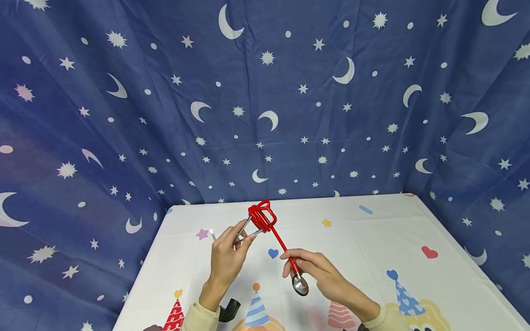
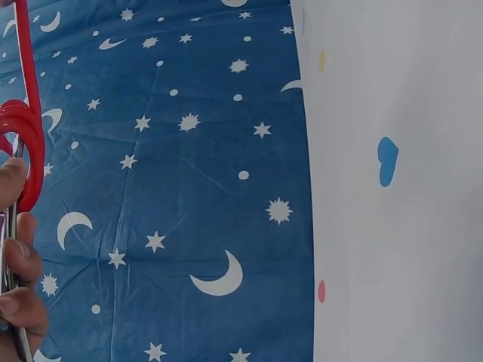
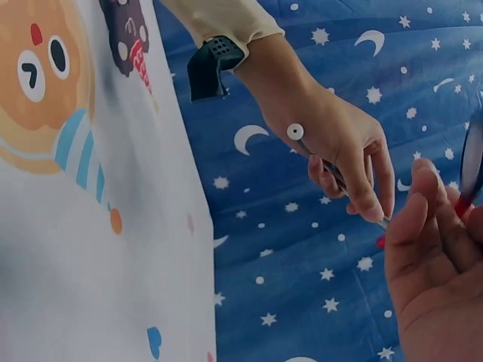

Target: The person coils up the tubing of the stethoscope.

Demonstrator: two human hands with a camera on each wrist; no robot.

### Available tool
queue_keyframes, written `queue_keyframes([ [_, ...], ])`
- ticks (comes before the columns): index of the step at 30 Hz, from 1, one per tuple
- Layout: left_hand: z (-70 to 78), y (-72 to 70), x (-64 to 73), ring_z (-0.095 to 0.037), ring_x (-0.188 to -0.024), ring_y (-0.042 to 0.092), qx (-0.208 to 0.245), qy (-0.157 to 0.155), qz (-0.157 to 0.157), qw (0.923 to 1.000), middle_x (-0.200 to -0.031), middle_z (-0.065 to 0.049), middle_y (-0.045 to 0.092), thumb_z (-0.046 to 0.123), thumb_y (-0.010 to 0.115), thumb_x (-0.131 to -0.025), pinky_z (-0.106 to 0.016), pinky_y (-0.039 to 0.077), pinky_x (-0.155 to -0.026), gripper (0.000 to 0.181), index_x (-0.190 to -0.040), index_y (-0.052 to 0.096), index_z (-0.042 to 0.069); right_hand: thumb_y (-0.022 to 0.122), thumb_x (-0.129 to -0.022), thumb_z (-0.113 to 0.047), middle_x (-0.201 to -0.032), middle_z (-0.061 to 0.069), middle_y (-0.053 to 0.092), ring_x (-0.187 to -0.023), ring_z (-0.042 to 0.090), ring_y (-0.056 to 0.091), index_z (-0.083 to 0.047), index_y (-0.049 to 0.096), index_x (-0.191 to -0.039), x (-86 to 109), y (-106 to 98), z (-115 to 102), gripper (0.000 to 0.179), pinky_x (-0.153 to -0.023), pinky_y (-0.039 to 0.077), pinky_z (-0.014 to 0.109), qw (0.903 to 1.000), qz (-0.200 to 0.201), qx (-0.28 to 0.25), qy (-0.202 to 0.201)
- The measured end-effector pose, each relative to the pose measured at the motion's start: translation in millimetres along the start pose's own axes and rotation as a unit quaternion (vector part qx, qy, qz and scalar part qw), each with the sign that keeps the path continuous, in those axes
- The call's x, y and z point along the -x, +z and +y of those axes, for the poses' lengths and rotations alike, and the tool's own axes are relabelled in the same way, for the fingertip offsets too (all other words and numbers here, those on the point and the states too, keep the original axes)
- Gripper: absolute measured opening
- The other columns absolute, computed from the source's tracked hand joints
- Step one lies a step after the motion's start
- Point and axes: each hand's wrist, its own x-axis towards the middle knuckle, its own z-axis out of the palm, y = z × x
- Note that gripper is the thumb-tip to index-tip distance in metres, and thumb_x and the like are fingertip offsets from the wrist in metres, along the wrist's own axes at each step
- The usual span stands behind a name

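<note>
Over the middle of the table my left hand (image 1: 227, 257) grips a slim metal tool (image 1: 245, 227) with two thin arms. A white round end (image 3: 295, 131) of it sticks out behind the hand in the right wrist view. Glossy red cord (image 1: 261, 219) lies in several loops around the tips of the arms. From these loops a straight red length (image 1: 279, 240) runs down to my right hand (image 1: 323, 272). There the fingers pinch it just above the shiny bowl of a metal spoon (image 1: 300, 285), which points down toward me. The spoon's handle is hidden.
A white table cover (image 1: 356, 239) with printed hearts, stars and party hats lies below the hands. A blue curtain (image 1: 290, 115) with moons and stars hangs behind and at both sides. A black device (image 1: 229, 311) sits at my left wrist.
</note>
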Motion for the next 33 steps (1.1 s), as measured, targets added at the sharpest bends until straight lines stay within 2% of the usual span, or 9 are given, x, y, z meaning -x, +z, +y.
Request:
queue_keyframes([
  [3,0.5,0.7,0.3,-0.002,-0.055,0.043,-0.001,0.0,-0.003,1.0,-0.077,-0.001,0.063,0.007,0.084,-0.076,-0.009,0.034,-0.049,0.045,-0.118,0.069,0.004,0.033,-0.102,0.007,-0.101,0.022,0.067,-0.083,0.01,0.06,0.001,0.053,-0.131,-1.0,-1,-2,0.035,-0.074,0.054,0.026,0.9999,-0.015,-0.004,-0.007],
  [5,0.7,1.3,0.5,-0.002,-0.055,0.043,-0.004,0.002,-0.005,1.0,-0.077,0.0,0.064,0.007,0.084,-0.075,-0.009,0.033,-0.049,0.045,-0.118,0.069,0.005,0.037,-0.101,0.008,-0.103,0.023,0.068,-0.083,0.01,0.06,0.002,0.053,-0.13,-2.6,-2,-2,0.033,-0.073,0.055,0.027,0.9994,-0.026,0.009,-0.021],
  [9,0.8,2.5,1.2,-0.001,-0.054,0.042,-0.011,0.01,-0.008,0.9999,-0.077,0.0,0.064,0.008,0.084,-0.075,-0.008,0.032,-0.049,0.046,-0.119,0.069,0.007,0.05,-0.097,0.008,-0.098,0.015,0.073,-0.079,0.009,0.064,-0.003,0.06,-0.122,-6.4,-2,-3,0.029,-0.067,0.056,0.025,0.993,-0.011,0.097,-0.067],
  [14,2.0,3.6,1.0,0.001,-0.054,0.041,-0.013,0.018,-0.008,0.9997,-0.076,0.001,0.064,0.008,0.084,-0.075,-0.008,0.03,-0.048,0.046,-0.119,0.069,0.007,0.068,-0.086,0.005,-0.089,0.001,0.068,-0.072,0.008,0.059,-0.008,0.07,-0.11,-13.4,-4,-4,0.028,-0.062,0.051,0.016,0.9603,0.061,0.222,-0.158],
  [16,2.8,3.5,0.4,0.001,-0.054,0.041,-0.013,0.018,-0.01,0.9997,-0.076,0.001,0.064,0.008,0.084,-0.075,-0.008,0.03,-0.048,0.046,-0.118,0.069,0.006,0.072,-0.083,0.004,-0.095,0.002,0.064,-0.078,0.009,0.059,-0.01,0.073,-0.107,-16.2,-5,-4,0.028,-0.067,0.05,0.016,0.9474,0.086,0.246,-0.186],
  [18,3.6,3.5,-0.3,0.0,-0.053,0.041,-0.013,0.019,-0.012,0.9997,-0.077,0.001,0.064,0.008,0.084,-0.075,-0.008,0.03,-0.048,0.045,-0.118,0.069,0.005,0.073,-0.082,0.004,-0.104,0.005,0.063,-0.086,0.012,0.061,-0.012,0.073,-0.106,-18.1,-6,-4,0.028,-0.072,0.051,0.017,0.941,0.098,0.254,-0.201],
  [22,5.2,3.5,-1.8,-0.001,-0.052,0.041,-0.014,0.02,-0.015,0.9996,-0.077,0.0,0.064,0.008,0.084,-0.076,-0.008,0.03,-0.047,0.044,-0.117,0.069,0.005,0.072,-0.081,0.007,-0.113,0.014,0.067,-0.093,0.014,0.067,-0.011,0.07,-0.106,-19.6,-8,-3,0.031,-0.07,0.054,0.017,0.9466,0.088,0.235,-0.202],
  [28,8.2,5.7,-1.7,-0.006,-0.051,0.043,-0.009,0.039,-0.017,0.999,-0.076,0.0,0.064,0.008,0.083,-0.076,-0.005,0.028,-0.049,0.043,-0.117,0.069,0.005,0.068,-0.079,0.017,-0.094,0.013,0.069,-0.073,0.013,0.062,-0.005,0.068,-0.1,-22.5,-3,-13,0.031,-0.056,0.052,0.019,0.9653,0.104,0.181,-0.156],
  [33,11.4,6.6,-1.9,-0.005,-0.05,0.042,-0.013,0.053,-0.016,0.9984,-0.076,0.0,0.064,0.01,0.082,-0.077,-0.005,0.027,-0.05,0.042,-0.117,0.069,0.005,0.066,-0.084,0.013,-0.085,0.009,0.063,-0.069,0.012,0.056,-0.006,0.063,-0.095,-22.3,-4,-5,0.022,-0.059,0.052,0.021,0.9739,0.117,0.146,-0.128],
])
